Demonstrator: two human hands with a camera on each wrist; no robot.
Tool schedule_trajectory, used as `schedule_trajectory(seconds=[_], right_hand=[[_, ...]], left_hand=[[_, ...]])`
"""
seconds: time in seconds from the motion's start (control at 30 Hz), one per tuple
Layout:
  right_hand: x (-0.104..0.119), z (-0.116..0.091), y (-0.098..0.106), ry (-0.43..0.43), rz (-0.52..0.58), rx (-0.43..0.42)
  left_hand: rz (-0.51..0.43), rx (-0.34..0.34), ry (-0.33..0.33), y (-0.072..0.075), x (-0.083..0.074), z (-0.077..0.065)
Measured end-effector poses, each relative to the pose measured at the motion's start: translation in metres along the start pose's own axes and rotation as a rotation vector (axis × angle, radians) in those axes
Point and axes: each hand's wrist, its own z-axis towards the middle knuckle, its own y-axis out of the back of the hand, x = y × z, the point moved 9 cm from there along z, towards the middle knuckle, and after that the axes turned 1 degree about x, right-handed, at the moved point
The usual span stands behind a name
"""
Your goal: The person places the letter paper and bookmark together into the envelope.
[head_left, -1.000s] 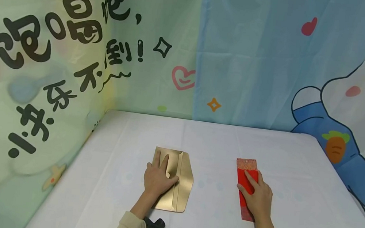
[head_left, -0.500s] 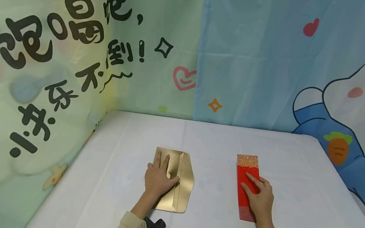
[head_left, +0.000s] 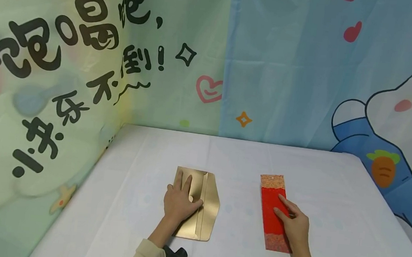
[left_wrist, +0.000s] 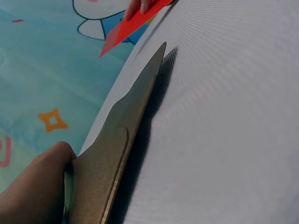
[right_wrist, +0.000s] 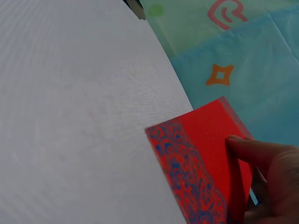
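Cannot see the part of envelope (head_left: 210,203) beneath left hand (head_left: 179,202). Cannot follow packet (right_wrist: 210,135) past the right wrist view's bottom edge, nor right hand (right_wrist: 275,175) past its right edge. Cannot identify the dark thing (right_wrist: 136,9) cropped at its top.

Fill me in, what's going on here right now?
A person is working with both hands at a white table. The left hand rests on a gold envelope, fingers spread, with its tapered flap out on the side toward the other hand. The right hand pinches a red packet, patterned at both ends, by its right edge; it looks lifted off the cloth. The two pieces are apart, with bare white surface between them.
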Motion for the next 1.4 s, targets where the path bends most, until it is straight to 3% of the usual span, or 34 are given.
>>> schedule_trajectory(seconds=[0.17, 0.67, 0.83, 1.0, 1.17, 1.4], right_hand=[[-0.006, 0.0, -0.005, -0.081, 0.048, 0.059], [-0.014, 0.0, -0.014, -0.228, 0.165, 0.125], [-0.007, 0.0, -0.017, -0.202, 0.153, 0.159], [0.002, -0.002, -0.029, -0.148, 0.193, 0.251], [0.014, -0.006, -0.051, -0.126, 0.266, 0.323], [0.034, -0.013, -0.086, -0.078, 0.239, 0.387]], left_hand=[[0.005, -0.002, 0.001, 0.0, 0.0, 0.0], [-0.002, -0.008, -0.009, 0.002, -0.001, -0.001], [0.006, 0.0, -0.008, 0.001, -0.001, 0.0], [0.003, 0.003, -0.005, 0.001, 0.0, 0.001], [0.001, 0.001, -0.008, 0.002, 0.0, 0.001], [0.011, -0.007, -0.019, 0.001, 0.0, 0.001]])
